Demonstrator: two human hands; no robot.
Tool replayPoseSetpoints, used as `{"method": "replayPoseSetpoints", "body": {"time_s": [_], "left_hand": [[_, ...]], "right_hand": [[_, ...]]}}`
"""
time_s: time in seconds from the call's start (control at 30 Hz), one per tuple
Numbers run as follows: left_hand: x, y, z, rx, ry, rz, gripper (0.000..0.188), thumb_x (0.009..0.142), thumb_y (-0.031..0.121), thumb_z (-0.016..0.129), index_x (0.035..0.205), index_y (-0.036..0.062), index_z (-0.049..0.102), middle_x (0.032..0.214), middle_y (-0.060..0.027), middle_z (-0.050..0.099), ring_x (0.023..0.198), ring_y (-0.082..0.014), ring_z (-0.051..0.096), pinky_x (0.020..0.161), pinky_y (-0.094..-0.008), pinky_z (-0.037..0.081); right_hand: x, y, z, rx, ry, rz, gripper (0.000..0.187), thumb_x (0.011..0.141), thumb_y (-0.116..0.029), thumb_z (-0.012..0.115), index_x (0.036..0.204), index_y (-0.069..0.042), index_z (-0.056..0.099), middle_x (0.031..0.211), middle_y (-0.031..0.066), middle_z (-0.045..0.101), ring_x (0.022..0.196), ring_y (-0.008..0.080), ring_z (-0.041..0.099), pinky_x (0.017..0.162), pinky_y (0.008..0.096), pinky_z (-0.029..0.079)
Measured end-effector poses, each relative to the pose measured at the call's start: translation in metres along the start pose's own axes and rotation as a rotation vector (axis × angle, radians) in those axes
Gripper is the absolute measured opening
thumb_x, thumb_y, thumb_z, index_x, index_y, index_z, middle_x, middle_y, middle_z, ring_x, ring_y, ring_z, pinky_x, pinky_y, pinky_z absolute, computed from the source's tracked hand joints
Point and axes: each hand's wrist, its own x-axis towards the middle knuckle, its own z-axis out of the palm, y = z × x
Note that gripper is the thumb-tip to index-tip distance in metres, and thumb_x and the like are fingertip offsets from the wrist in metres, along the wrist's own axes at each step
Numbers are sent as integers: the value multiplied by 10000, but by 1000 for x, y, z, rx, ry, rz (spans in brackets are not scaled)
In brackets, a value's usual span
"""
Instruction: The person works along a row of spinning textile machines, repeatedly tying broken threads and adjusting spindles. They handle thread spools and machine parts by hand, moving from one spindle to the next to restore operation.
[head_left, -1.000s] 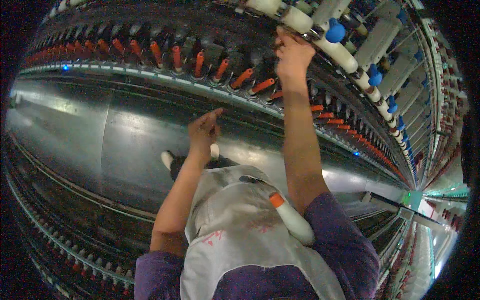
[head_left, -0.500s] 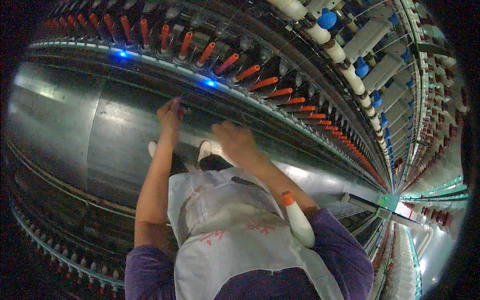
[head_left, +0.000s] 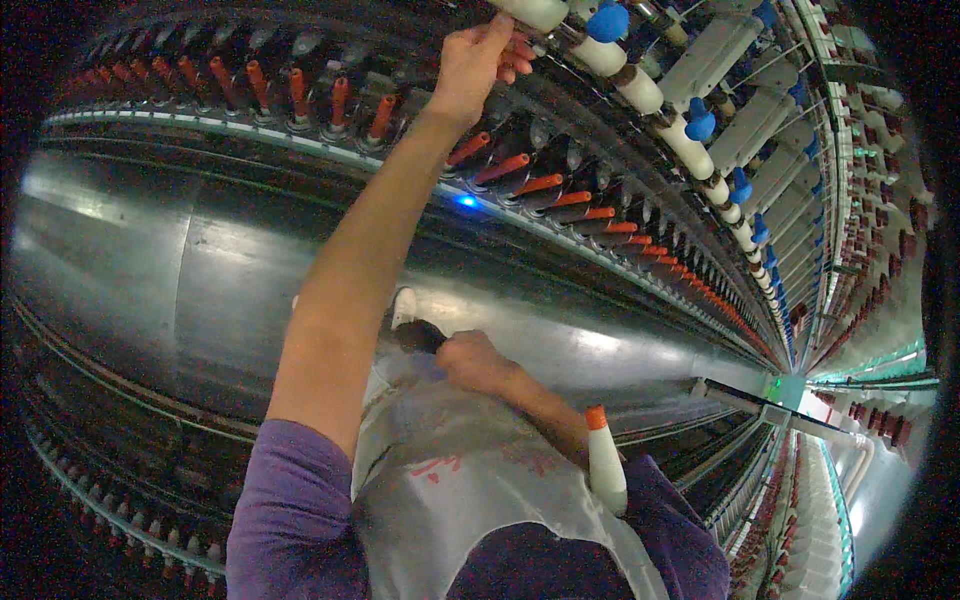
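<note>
My left hand [head_left: 482,65] reaches up to the spinning machine, fingers curled and thumb beside a white roller [head_left: 535,12]. Whatever lies between those fingertips is too small to make out. At the waist of my pale apron [head_left: 480,480], my right hand [head_left: 476,362] is closed, and anything inside it is hidden. A bobbin of white yarn [head_left: 607,468] with an orange top stands against the apron beside my right arm. Below my left hand runs the row of spindles with orange tubes [head_left: 468,149]; my left forearm crosses in front of it.
Blue knobs [head_left: 607,22] and grey arms [head_left: 722,60] sit along the white rollers. A blue light [head_left: 467,201] glows on the spindle rail. Another spindle row [head_left: 120,515] curves along the lower left. Shiny metal floor [head_left: 250,250] lies between the machines.
My left hand has risen from above the floor to the white rollers. My right hand has drawn back to the apron's waist. The view has shifted slightly.
</note>
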Motion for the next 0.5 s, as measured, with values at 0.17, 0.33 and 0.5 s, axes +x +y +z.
{"method": "replayPoseSetpoints", "body": {"time_s": [0.17,0.33,0.5], "left_hand": [[1,-21,20,-175,101,21,188,858,193,600,824,9,613,708,-64,612,574,-97,529,480,-229,402],[-18,-29,31,-82,91,11,172,832,146,581,713,24,602,606,-37,567,486,-76,472,463,-220,372],[-21,-26,26,-252,262,112,222,875,207,589,769,12,587,659,-44,586,516,-75,485,445,-217,368]], "right_hand": [[-24,23,-7,-35,57,5,105,664,-155,563,674,-69,623,715,159,609,713,362,590,635,480,465],[-27,49,5,68,2,43,111,671,-158,557,649,-66,616,711,169,605,712,364,585,624,474,459],[-19,56,2,144,44,71,108,678,-142,558,657,-60,625,718,174,609,722,358,587,629,463,460]]}}
